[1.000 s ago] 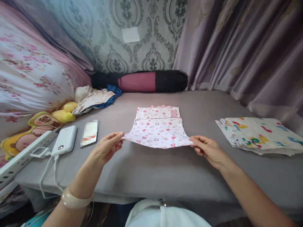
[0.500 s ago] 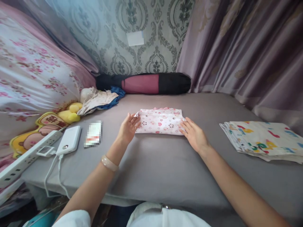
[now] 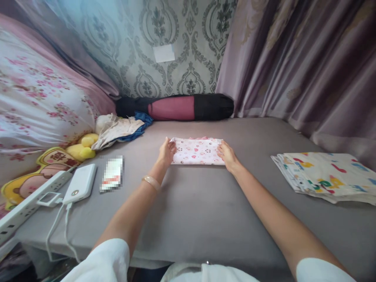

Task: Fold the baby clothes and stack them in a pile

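A folded white cloth (image 3: pixel 197 151) with a pink print of hearts and flowers lies flat on the grey cover (image 3: pixel 194 211), a bit of pink frill showing at its far edge. My left hand (image 3: pixel 167 151) grips its left edge near the far corner. At the right edge, my right hand (image 3: pixel 228 154) holds the cloth with the fingers over its top and the thumb out of sight. A pale bangle (image 3: pixel 151 183) circles my left wrist.
Folded cloths (image 3: pixel 329 172) with a colourful print are stacked at the right. On the left are a white power bank (image 3: pixel 80 182), a power strip (image 3: pixel 35 205), a blurred packet (image 3: pixel 112 173), yellow plush toys (image 3: pixel 82 148) and crumpled clothes (image 3: pixel 120 131). A black-and-red roll (image 3: pixel 173 108) lies against the wall.
The cloth's near layer has been brought up to cover the far strip. Both hands have shifted to the far side, closing on the cloth's side edges. The view has tilted slightly.
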Demonstrator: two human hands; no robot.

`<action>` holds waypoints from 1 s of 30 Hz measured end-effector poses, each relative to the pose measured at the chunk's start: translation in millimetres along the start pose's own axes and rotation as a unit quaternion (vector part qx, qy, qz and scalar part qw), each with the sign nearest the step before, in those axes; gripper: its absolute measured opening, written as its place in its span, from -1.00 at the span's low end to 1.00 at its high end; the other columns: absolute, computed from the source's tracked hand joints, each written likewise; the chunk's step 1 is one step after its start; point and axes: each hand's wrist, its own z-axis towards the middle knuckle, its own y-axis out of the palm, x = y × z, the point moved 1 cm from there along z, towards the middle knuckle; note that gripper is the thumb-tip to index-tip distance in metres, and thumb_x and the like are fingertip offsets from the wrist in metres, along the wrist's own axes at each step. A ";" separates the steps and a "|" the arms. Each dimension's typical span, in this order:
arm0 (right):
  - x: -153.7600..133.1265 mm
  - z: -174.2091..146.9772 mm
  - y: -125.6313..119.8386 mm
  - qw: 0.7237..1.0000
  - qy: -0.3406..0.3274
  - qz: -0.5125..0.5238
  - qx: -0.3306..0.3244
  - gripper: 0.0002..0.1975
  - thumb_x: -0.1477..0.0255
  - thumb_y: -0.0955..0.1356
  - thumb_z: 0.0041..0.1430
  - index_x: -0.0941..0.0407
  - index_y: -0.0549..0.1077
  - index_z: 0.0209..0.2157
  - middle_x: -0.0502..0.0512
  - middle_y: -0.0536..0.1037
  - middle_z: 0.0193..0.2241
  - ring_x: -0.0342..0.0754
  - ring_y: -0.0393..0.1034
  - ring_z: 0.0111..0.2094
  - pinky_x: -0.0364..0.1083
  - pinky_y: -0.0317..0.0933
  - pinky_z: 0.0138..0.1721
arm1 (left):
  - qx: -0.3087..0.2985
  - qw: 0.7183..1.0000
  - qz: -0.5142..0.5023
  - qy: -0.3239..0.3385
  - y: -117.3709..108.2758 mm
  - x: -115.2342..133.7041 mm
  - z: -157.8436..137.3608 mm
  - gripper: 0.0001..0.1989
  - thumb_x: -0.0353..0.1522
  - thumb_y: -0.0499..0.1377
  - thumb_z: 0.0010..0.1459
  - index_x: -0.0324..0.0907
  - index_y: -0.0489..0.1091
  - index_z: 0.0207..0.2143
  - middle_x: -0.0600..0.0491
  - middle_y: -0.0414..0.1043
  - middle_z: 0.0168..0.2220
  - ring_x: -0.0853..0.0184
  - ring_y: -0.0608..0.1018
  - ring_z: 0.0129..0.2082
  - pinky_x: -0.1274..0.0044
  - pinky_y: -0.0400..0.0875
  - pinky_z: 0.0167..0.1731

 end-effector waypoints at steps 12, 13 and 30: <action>0.7 28.6 3.7 0.998 0.040 0.045 0.013 -0.41 0.21 0.09 0.29 0.18 0.11 0.27 0.33 0.24 0.25 0.02 0.23 0.21 -0.03 0.28 0.07 | 0.009 1.000 -0.002 0.001 4.2 -8.9 26.6 -0.74 -0.17 0.03 0.29 -0.17 0.30 -0.19 -0.14 0.38 0.07 0.25 0.36 0.18 0.43 0.28 0.11; 0.3 29.1 3.8 0.998 0.043 0.045 0.011 -0.41 0.22 0.09 0.29 0.18 0.10 0.27 0.33 0.23 0.25 0.01 0.22 0.21 -0.03 0.27 0.08 | 0.007 1.000 -0.002 0.001 4.2 -9.8 27.8 -0.74 -0.17 0.03 0.29 -0.17 0.30 -0.18 -0.14 0.37 0.07 0.25 0.36 0.18 0.43 0.28 0.11; 16.9 25.1 20.4 0.959 -0.091 -0.269 0.021 -0.43 0.40 0.19 0.22 0.17 0.16 0.27 0.22 0.24 0.26 -0.02 0.15 0.25 -0.03 0.04 0.24 | -0.019 0.958 0.233 0.165 -2.3 -42.6 37.6 -0.36 -0.15 0.12 0.22 -0.16 0.02 0.27 -0.19 0.20 0.22 0.22 0.36 0.19 0.39 0.29 0.13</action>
